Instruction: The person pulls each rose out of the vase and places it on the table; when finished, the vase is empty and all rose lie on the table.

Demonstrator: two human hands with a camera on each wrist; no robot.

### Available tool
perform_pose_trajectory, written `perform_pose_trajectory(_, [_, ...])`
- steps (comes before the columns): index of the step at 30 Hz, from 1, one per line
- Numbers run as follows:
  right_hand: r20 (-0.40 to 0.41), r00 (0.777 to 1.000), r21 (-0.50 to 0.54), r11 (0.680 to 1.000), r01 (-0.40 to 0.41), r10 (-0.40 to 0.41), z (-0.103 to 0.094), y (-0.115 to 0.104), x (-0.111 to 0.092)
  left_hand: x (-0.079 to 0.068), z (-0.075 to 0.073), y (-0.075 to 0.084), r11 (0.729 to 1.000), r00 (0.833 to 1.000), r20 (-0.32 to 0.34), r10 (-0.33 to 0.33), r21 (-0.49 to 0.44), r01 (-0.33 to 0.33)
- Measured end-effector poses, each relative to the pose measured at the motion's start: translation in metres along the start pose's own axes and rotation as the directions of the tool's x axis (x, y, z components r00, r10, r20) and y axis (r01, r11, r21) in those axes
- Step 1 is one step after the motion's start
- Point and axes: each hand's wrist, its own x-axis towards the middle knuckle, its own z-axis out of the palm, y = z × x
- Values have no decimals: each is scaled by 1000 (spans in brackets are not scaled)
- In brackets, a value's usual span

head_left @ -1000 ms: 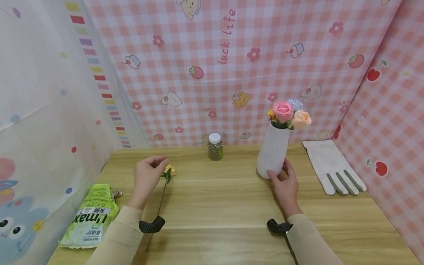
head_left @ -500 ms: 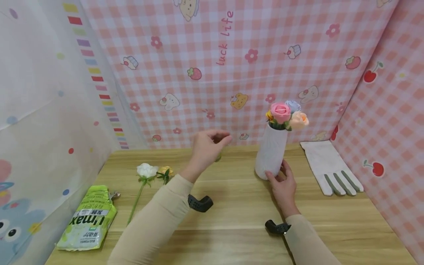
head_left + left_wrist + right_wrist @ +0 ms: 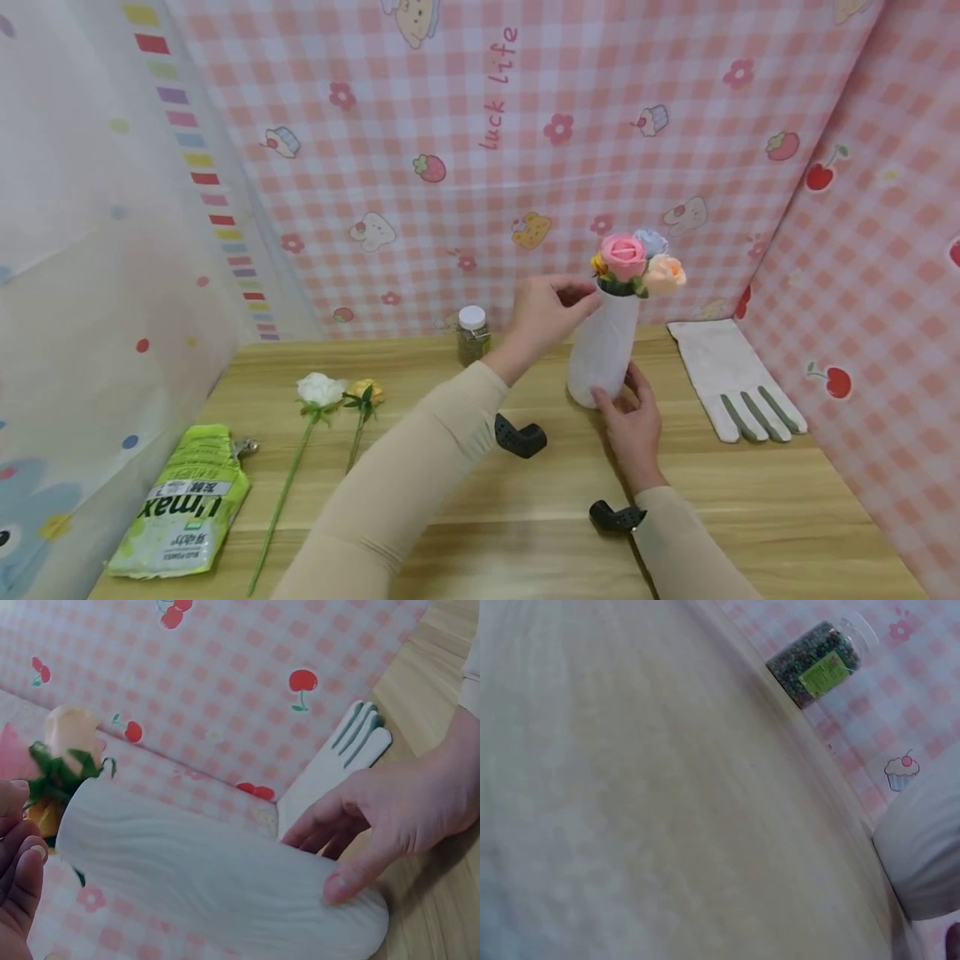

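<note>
A white ridged vase [image 3: 604, 342] stands on the table and holds several flowers, among them a pink rose [image 3: 623, 255], a peach flower [image 3: 664, 274] and a pale blue one [image 3: 651, 242]. My right hand [image 3: 632, 429] grips the vase low down, thumb across its near side in the left wrist view. Close by the vase's rim is my left hand [image 3: 551, 310], its fingers loosely bent and nothing between them; in the left wrist view its fingertips [image 3: 34, 851] appear beside the blooms. On the table's left side lie a long-stemmed white flower [image 3: 320, 390] and a yellow flower [image 3: 365, 392].
At the back stands a jar [image 3: 472, 337] with a white lid and small granules inside. A green and white pouch [image 3: 180, 508] with a metal clip lies at the far left. A white glove [image 3: 731, 375] with grey-green fingers lies right. Patterned cloth hangs behind.
My left hand has moved right, from beside the yellow flower, past the jar, to the vase's rim. The white flower has come into view. My right hand keeps its grip on the vase.
</note>
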Motion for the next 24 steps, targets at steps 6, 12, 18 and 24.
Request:
perform_pose_trajectory(6, [-50,979,-155,970,190,-199,-1,7,0,10,22,4,997,999,34,38,65,-40])
perform_pose_trajectory(12, [-15,915,-294,876,382,-403,-9,5,9,20,33,5,986,997,-15,75,148,-72])
perform_pose_trajectory(18, [26,909,-310,862,402,-415,-13,0,14,26,40,9,981,997,-66,32,192,-19])
perform_pose_trajectory(24, [41,916,-315,865,392,-400,-13,-5,19,28,43,13,976,992,-111,-53,203,75])
